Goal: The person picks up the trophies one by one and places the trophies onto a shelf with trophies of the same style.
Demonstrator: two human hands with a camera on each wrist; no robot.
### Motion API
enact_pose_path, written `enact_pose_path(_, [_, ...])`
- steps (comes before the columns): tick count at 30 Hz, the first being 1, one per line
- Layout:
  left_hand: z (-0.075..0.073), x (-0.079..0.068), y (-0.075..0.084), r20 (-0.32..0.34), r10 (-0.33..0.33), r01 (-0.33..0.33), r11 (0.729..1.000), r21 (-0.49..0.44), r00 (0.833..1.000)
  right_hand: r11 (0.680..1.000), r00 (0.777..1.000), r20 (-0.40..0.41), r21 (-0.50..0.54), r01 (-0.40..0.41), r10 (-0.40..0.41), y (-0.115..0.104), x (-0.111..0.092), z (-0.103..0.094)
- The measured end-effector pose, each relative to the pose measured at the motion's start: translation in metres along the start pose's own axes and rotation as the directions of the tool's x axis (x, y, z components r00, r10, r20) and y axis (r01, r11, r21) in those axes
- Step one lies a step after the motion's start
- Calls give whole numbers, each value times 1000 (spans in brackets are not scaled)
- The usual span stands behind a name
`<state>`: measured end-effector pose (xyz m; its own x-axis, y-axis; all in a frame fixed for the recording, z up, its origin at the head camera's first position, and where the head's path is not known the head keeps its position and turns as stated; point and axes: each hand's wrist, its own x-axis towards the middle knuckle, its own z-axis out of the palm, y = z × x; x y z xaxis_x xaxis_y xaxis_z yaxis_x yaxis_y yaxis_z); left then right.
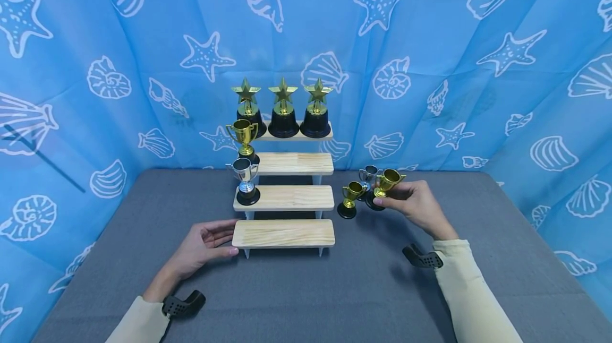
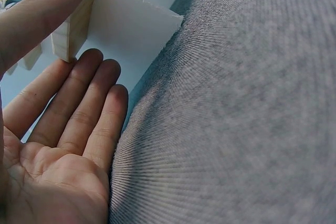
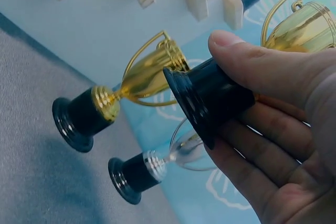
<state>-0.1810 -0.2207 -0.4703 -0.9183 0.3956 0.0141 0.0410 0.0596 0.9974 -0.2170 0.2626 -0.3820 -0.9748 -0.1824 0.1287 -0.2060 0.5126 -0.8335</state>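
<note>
My right hand (image 1: 417,202) grips a gold trophy cup (image 1: 390,177) by its black base (image 3: 223,90), held tilted above the table in the right wrist view. Beside it stand another gold trophy cup (image 1: 353,194) and a silver trophy cup (image 1: 370,175), both on the table. My left hand (image 1: 205,247) is at the left end of the lowest step of a wooden tiered stand (image 1: 284,233). Its fingers (image 2: 79,108) are nearly straight, their tips at the step's edge, palm facing up in the left wrist view.
Three star trophies (image 1: 283,112) line the top step. At the left end, a gold cup (image 1: 243,133) stands on the step below and a silver cup (image 1: 246,176) on the one under that. A blue shell-patterned curtain (image 1: 306,24) hangs behind the grey table (image 1: 306,300).
</note>
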Motion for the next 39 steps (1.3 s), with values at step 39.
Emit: enact_pose_path(39, [2,0,0,-20,6,-6,1000,9,1000,968,977,-8,136,211,-212,-70,31,33])
